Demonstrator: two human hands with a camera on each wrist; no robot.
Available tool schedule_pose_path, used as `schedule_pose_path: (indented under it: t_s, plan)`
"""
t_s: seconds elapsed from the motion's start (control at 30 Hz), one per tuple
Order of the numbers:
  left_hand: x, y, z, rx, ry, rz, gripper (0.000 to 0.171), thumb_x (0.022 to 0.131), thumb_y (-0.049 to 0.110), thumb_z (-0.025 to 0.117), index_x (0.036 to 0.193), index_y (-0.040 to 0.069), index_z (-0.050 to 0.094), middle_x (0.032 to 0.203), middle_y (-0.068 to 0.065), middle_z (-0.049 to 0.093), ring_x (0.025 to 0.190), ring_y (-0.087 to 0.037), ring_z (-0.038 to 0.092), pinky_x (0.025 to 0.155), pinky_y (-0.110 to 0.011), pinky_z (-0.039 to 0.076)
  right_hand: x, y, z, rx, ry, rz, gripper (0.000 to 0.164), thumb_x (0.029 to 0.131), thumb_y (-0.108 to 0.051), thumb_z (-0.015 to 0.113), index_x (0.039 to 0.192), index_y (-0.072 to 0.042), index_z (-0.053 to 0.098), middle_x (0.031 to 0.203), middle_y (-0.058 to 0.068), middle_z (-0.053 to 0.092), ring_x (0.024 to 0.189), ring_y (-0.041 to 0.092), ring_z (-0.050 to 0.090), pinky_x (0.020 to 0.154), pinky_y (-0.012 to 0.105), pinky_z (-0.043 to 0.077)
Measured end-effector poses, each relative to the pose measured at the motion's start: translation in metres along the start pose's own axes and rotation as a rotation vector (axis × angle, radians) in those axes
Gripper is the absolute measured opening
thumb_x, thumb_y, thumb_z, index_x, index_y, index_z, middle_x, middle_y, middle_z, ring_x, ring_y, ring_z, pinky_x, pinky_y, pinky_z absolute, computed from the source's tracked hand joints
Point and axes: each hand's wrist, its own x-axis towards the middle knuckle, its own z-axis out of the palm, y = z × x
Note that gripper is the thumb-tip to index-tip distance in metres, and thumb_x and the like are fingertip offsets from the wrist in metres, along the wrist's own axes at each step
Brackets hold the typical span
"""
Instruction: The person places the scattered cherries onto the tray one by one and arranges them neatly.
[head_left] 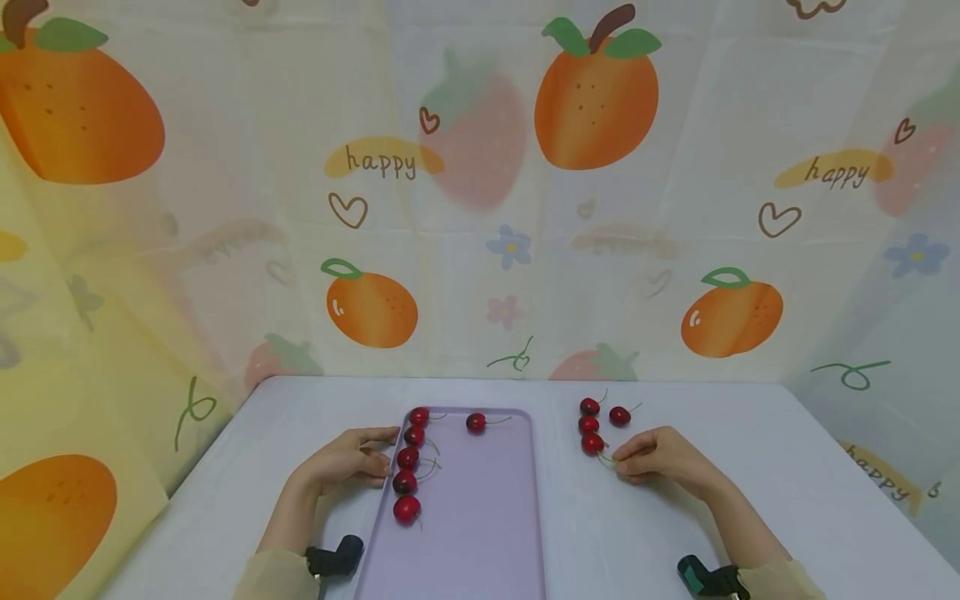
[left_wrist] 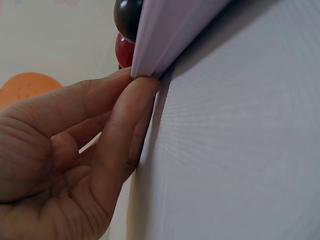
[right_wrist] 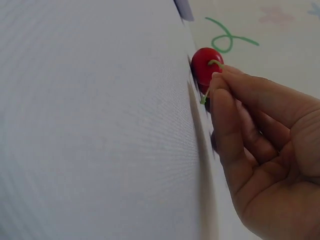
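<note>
My left hand (head_left: pixel 347 460) pinches the left rim of a lilac tray (head_left: pixel 476 533) between thumb and fingers; the left wrist view shows the thumb (left_wrist: pixel 135 102) against the tray's side. Inside the tray, several red cherries with stems (head_left: pixel 407 458) form a column along the left edge, and a single cherry (head_left: pixel 476 423) lies near the far edge. To the right of the tray, my right hand (head_left: pixel 667 458) pinches the green stem of a cherry (head_left: pixel 592 443). That cherry is the nearest of a short column, with two cherries (head_left: pixel 588 416) behind it. Another cherry (head_left: pixel 619 416) lies just to their right.
A white tabletop (head_left: pixel 600 542) carries the tray and the loose cherries. Behind it hangs a fruit-printed cloth (head_left: pixel 450 275), with more cloth at both sides. Each wrist wears a small black camera (head_left: pixel 335 557).
</note>
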Motion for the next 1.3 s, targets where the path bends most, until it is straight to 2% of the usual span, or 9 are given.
schedule_pose_path:
  t_s: [0.4, 0.73, 1.0, 1.3]
  plan:
    - [-0.001, 0.001, 0.000, -0.001, -0.003, 0.000, 0.069, 0.086, 0.005, 0.064, 0.149, -0.002, 0.038, 0.147, -0.029, 0.041, 0.084, -0.015, 0.063, 0.079, -0.029, 0.063, 0.004, -0.009, 0.003, -0.039, 0.020, -0.003, 0.033, 0.085, -0.021, 0.076, 0.108, 0.003, 0.073, 0.101, 0.010, 0.076, 0.085, 0.014, 0.069, 0.078, 0.023, 0.061]
    - [0.000, 0.000, 0.000, 0.014, 0.009, -0.011, 0.069, 0.085, 0.006, 0.065, 0.149, 0.001, 0.040, 0.147, -0.028, 0.042, 0.083, -0.015, 0.064, 0.079, -0.028, 0.062, 0.010, -0.024, 0.010, -0.045, 0.013, -0.049, 0.032, 0.085, -0.021, 0.076, 0.108, 0.001, 0.074, 0.100, 0.011, 0.075, 0.086, 0.016, 0.070, 0.079, 0.025, 0.061]
    - [0.000, 0.000, -0.001, 0.014, 0.016, -0.016, 0.068, 0.085, 0.007, 0.065, 0.149, 0.001, 0.041, 0.147, -0.027, 0.043, 0.084, -0.015, 0.064, 0.079, -0.029, 0.062, 0.021, -0.035, 0.022, -0.066, 0.001, -0.097, 0.029, 0.084, -0.021, 0.077, 0.104, 0.000, 0.075, 0.099, 0.010, 0.075, 0.082, 0.014, 0.070, 0.077, 0.023, 0.061]
    - [-0.001, 0.001, 0.000, -0.006, -0.001, -0.002, 0.068, 0.087, 0.007, 0.065, 0.149, -0.001, 0.039, 0.148, -0.029, 0.041, 0.083, -0.014, 0.064, 0.079, -0.030, 0.063, 0.033, -0.049, 0.038, -0.046, -0.027, -0.110, 0.027, 0.084, -0.018, 0.077, 0.103, 0.001, 0.075, 0.097, 0.010, 0.076, 0.082, 0.014, 0.070, 0.078, 0.025, 0.061]
